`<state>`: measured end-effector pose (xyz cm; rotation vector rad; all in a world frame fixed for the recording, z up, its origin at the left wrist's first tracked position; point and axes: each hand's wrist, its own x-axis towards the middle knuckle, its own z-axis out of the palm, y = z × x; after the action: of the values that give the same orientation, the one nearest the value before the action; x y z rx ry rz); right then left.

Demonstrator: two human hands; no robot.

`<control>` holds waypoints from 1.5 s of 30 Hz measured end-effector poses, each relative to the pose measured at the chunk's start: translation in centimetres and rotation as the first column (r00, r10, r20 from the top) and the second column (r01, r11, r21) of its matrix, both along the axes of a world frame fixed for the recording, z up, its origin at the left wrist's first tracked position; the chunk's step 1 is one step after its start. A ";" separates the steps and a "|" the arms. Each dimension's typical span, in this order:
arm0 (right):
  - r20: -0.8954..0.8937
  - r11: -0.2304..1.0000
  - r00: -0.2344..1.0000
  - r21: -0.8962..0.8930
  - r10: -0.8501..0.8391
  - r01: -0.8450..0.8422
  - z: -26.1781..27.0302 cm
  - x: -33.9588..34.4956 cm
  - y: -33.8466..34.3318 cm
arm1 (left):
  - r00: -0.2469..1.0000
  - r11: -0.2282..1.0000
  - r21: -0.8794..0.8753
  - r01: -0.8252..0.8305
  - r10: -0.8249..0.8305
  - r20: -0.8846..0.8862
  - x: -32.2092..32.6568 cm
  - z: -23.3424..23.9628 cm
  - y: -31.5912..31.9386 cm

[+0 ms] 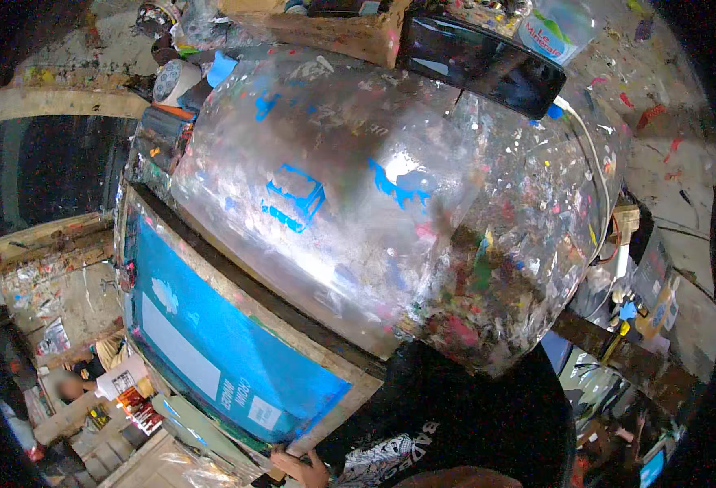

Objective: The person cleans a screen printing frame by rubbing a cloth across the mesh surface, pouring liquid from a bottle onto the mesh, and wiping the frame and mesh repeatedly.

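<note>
My left hand [302,468] is at the bottom edge of the view, its fingers curled around the near end of a screen-printing frame [367,387]. The frame stands tilted along the left side of the table, its blue mesh [242,329] bearing pale stencil openings and some writing. Beside it is a paint-spattered table top [358,256], marked with blue ink shapes [297,198] and a blue ink streak [399,186]. My right hand is out of view. The front of my black shirt [486,402] fills the lower right.
A smartphone [480,67] lies at the table's far edge, with a white cable [599,165] running down the right side. Behind it is a plastic water bottle [553,30]. A paper cup [175,79] stands at the far left corner. Another person [77,384] is at the lower left.
</note>
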<state>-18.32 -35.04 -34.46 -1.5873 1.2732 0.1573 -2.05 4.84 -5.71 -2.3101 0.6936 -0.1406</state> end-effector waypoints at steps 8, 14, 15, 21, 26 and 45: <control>-0.010 0.999 0.999 0.014 -0.042 0.042 0.9 0.7 1.5 | 0.987 0.995 -0.036 -0.088 0.083 -0.137 1.0 0.3 -1.9; -0.016 0.999 0.999 0.009 -0.047 0.047 1.1 0.9 2.0 | 0.981 0.967 -0.212 -0.143 0.111 -0.159 1.0 -1.2 -0.7; -0.020 0.999 0.999 0.007 -0.048 0.048 1.2 0.7 2.2 | 0.980 0.960 -0.238 -0.150 0.111 -0.167 1.1 -1.3 -0.6; -0.018 0.999 0.999 0.000 -0.040 0.040 1.5 0.9 3.0 | 0.958 0.896 -0.371 -0.246 0.168 -0.232 1.4 -2.3 1.4; -0.021 0.999 0.999 -0.023 -0.041 0.041 2.1 0.7 2.9 | 0.956 0.738 -0.614 -0.279 0.155 -0.248 1.1 -2.1 -0.6; -0.013 0.998 1.000 -0.053 0.019 -0.020 3.9 -3.2 1.8 | 0.991 0.771 -0.626 -0.114 0.040 -0.131 0.9 -0.8 -3.3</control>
<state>-21.52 -33.29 -30.55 -1.6469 1.2811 0.1465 -1.18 1.55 -6.49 -3.0170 0.6726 -0.2400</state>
